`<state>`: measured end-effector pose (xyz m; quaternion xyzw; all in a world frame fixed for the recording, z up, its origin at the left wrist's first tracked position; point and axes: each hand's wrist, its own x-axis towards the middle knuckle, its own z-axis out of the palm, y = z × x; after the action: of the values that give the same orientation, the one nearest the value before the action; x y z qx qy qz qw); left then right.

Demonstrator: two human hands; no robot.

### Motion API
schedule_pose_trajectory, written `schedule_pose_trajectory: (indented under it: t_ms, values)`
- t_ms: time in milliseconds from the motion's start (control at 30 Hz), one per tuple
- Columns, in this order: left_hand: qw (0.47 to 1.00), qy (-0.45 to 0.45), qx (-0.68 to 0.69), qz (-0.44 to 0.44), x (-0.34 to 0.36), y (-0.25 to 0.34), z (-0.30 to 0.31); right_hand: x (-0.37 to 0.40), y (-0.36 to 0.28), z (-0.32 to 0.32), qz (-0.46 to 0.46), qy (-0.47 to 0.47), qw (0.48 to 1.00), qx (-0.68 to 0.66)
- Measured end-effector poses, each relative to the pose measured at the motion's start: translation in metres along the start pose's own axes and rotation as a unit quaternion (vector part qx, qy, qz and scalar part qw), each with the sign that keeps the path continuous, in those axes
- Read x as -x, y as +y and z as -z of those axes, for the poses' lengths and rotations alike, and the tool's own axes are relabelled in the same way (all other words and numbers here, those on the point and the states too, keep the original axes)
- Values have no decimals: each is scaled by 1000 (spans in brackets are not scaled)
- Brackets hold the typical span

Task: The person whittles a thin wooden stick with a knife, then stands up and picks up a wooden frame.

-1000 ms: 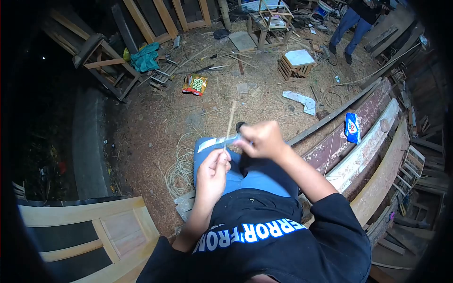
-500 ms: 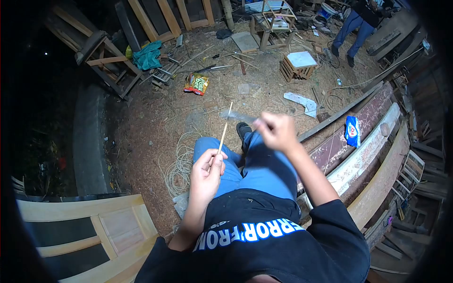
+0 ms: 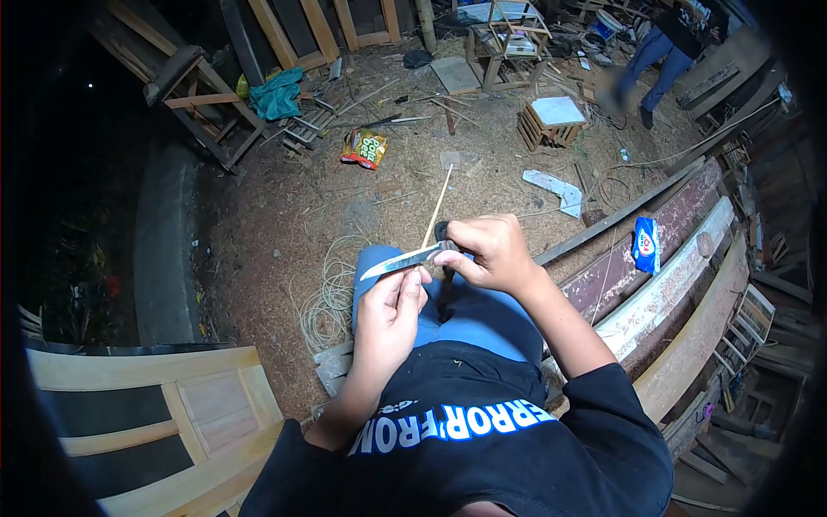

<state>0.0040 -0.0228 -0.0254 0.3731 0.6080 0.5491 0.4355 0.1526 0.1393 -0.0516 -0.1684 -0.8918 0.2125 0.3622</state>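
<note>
My left hand (image 3: 389,312) pinches the lower end of a thin wooden stick (image 3: 438,203), which points up and away over my knees. In my right hand (image 3: 491,252) the fingers are wrapped round the handle of a knife (image 3: 400,262). Its bright blade reaches left across the stick, just above the left fingertips. Most of the handle is hidden in the right fist. Both hands are held close together over my blue-trousered legs.
Coiled cord (image 3: 326,297) lies left of my legs. A snack bag (image 3: 364,149) rests on the littered ground ahead. Long boards (image 3: 655,302) line my right, with a blue packet (image 3: 646,245) on them. A wooden panel frame (image 3: 215,414) is at lower left; a person (image 3: 663,52) stands at the back.
My right hand has come down and left, bringing the knife from a blurred swing onto the stick's lower part. The stick leans a little further right in my left hand.
</note>
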Motion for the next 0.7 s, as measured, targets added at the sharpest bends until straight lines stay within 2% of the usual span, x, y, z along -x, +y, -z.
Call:
schedule_pose_trajectory:
  t_ms: [100,200,333,400,433,467,533,600,633,667,700]
  values:
    - [999,5,-11,-51,1,-3,-1,1,-1,1,3,6,1000,2]
    - [997,16,-33,-65,7,1,-4,1,-2,3,14,10,1000,3]
    - [999,-23,19,-40,12,2,-2,-5,-5,12,46,26,997,62]
    - [998,-47,48,4,16,1,5,-9,22,3,-112,167,979,-18]
    - [997,-57,44,-6,20,-2,5,-17,23,24,-198,147,968,33]
    - [997,-67,40,-19,22,-7,6,-17,35,33,-195,155,964,89]
    - [996,-72,44,-34,18,-13,8,-14,33,35,-178,170,969,15]
    - [995,-65,62,-35,11,-15,12,-7,18,27,-120,132,983,-43]
    - [995,-66,68,-26,9,-12,12,-4,9,15,-81,143,984,-67]
    - [995,-66,75,-15,9,-6,12,1,0,13,-82,76,992,-55]
    - [994,-65,83,-3,10,-3,12,2,-11,10,-65,50,996,-25]
